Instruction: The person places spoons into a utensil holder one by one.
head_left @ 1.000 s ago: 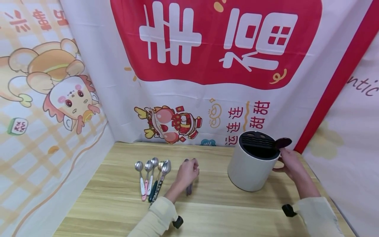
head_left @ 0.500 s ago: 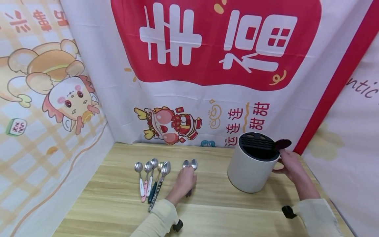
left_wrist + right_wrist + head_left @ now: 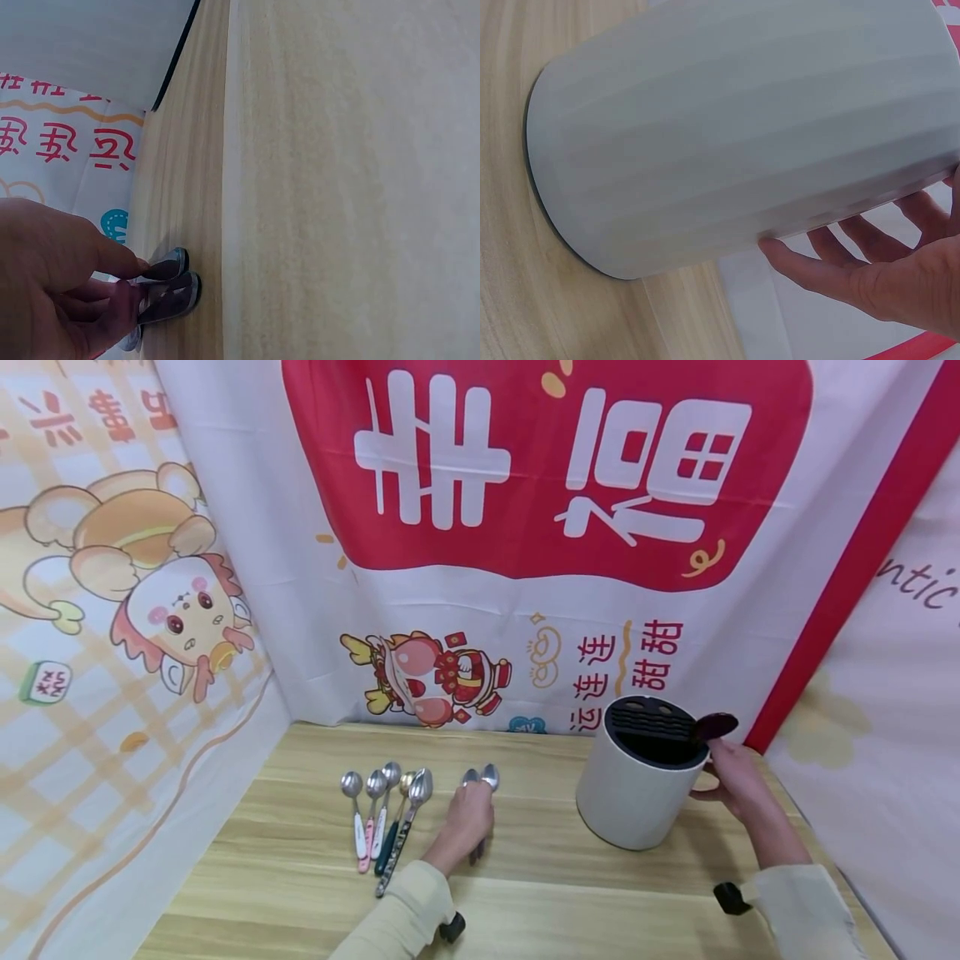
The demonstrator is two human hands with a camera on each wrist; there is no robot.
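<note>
Two metal spoons (image 3: 490,776) lie side by side mid-table, bowls toward the back wall. My left hand (image 3: 467,822) is over their handles and pinches them; in the left wrist view the handle ends (image 3: 172,297) stick out past the fingertips. At the right stands a whitish ribbed utensil holder (image 3: 632,797) with a black slotted insert. My right hand (image 3: 738,777) holds its right side, thumb on the wall and the other fingers partly hidden behind it. A dark oval spoon head (image 3: 716,724) rises at the rim, just above that hand.
Left of my left hand lies a group of several spoons, one with a white handle (image 3: 360,837) and one with a black-and-white patterned handle (image 3: 395,860). A printed cloth wall (image 3: 547,589) borders the back of the wooden table (image 3: 555,902).
My left hand has drawn back a little toward me, uncovering the bowls of the two spoons, then stayed nearly still. The right hand and the holder keep their place.
</note>
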